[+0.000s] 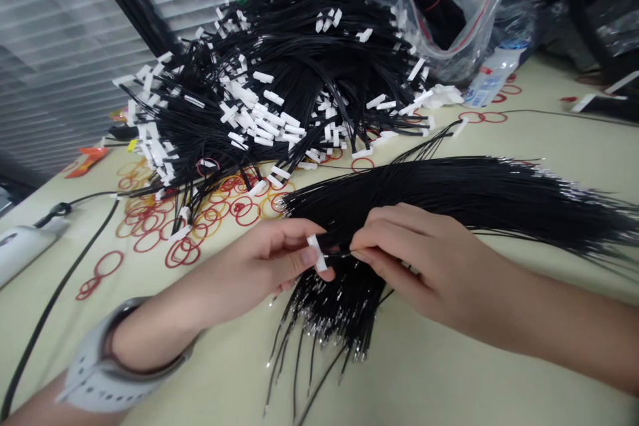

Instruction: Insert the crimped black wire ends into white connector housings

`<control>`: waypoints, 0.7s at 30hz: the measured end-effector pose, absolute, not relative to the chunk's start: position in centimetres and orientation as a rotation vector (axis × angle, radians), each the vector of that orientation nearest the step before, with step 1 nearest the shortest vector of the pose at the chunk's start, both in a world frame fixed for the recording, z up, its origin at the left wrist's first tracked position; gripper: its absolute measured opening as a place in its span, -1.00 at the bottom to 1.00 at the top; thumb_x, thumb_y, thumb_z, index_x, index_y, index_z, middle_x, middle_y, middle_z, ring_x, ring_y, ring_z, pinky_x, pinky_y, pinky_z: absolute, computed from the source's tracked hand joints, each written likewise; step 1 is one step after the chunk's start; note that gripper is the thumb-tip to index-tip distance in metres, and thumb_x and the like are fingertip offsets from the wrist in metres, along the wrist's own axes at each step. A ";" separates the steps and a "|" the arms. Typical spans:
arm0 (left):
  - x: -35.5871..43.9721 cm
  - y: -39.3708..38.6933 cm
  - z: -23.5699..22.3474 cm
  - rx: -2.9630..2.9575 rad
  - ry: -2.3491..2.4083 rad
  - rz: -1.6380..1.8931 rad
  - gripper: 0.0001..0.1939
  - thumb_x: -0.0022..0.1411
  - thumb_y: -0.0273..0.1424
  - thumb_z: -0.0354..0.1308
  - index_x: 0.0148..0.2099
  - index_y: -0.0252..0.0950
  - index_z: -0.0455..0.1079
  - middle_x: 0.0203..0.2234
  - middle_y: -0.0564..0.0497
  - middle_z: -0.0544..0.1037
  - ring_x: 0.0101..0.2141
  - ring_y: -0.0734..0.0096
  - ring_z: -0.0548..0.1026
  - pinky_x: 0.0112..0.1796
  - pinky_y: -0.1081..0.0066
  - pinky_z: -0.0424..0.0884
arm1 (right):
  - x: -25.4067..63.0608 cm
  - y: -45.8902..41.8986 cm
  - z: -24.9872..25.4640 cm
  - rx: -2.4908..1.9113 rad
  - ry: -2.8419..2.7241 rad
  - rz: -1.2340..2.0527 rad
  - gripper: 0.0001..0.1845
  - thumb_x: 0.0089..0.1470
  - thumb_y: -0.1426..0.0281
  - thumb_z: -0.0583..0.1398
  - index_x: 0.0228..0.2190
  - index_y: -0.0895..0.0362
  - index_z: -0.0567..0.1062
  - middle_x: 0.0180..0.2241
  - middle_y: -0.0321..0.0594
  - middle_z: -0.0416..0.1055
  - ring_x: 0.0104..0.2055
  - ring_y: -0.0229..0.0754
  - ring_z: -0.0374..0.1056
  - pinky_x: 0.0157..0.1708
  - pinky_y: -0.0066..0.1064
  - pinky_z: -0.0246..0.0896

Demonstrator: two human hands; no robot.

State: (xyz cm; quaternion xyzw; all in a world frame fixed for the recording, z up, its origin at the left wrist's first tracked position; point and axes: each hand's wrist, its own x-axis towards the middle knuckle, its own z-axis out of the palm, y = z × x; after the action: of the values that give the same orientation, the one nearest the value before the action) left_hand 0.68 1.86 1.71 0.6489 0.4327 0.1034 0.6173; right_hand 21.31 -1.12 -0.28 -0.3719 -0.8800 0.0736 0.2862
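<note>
Between thumb and fingers, my left hand (269,259) pinches a small white connector housing (317,253). Just to its right, my right hand (414,253) pinches a thin black wire (339,254), whose end points at the housing. Whether the wire tip sits inside the housing or only touches it, I cannot tell. Below and behind both hands lie loose black wires with silver crimped ends (339,313). A long bundle of similar black wires (449,186) stretches off to the right behind my right hand.
At the back rises a big heap of black cables with white connectors (299,60). Red and yellow rubber bands (214,213) are scattered before it. A clear plastic bag (479,26) of wires and a bottle (494,76) stand back right. A white power strip (24,246) lies left.
</note>
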 end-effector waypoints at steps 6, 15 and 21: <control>0.8 1.5 1.6 1.438 1.005 0.281 -0.82 0.25 -0.31 0.04 -0.16 -0.27 0.36 -0.40 0.06 0.54 -0.60 0.64 0.20 -0.59 0.56 0.11 | 21.4 -1.2 -0.3 -1.012 -2.389 0.197 -0.78 0.12 0.54 0.01 -0.44 0.21 0.44 -0.50 -0.26 0.30 -0.46 -0.28 0.15 -0.44 -0.44 0.02; 1.4 1.1 1.8 1.574 1.004 0.297 -0.83 0.26 -0.37 0.01 -0.19 -0.29 0.40 -0.44 0.05 0.52 -0.60 0.58 0.20 -0.60 0.54 0.12 | 21.2 -1.3 -0.7 -1.000 -2.349 0.239 -0.76 0.15 0.52 -0.01 -0.44 0.20 0.42 -0.50 -0.26 0.29 -0.47 -0.31 0.15 -0.48 -0.48 0.05; 2.1 0.7 1.6 1.746 1.042 0.302 -0.81 0.26 -0.47 -0.04 -0.33 -0.33 0.39 -0.46 0.06 0.47 -0.48 0.51 0.33 -0.49 0.52 0.22 | 21.2 -1.1 -1.7 -0.940 -2.304 0.272 -0.76 0.16 0.53 -0.01 -0.45 0.22 0.41 -0.53 -0.26 0.28 -0.49 -0.33 0.13 -0.49 -0.50 0.05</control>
State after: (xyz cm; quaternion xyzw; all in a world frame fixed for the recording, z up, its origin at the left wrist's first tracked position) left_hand 2.08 0.74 1.62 0.7273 0.4341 0.1259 0.5164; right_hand 21.17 -1.10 -1.73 -0.3564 -0.8739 0.1034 0.3138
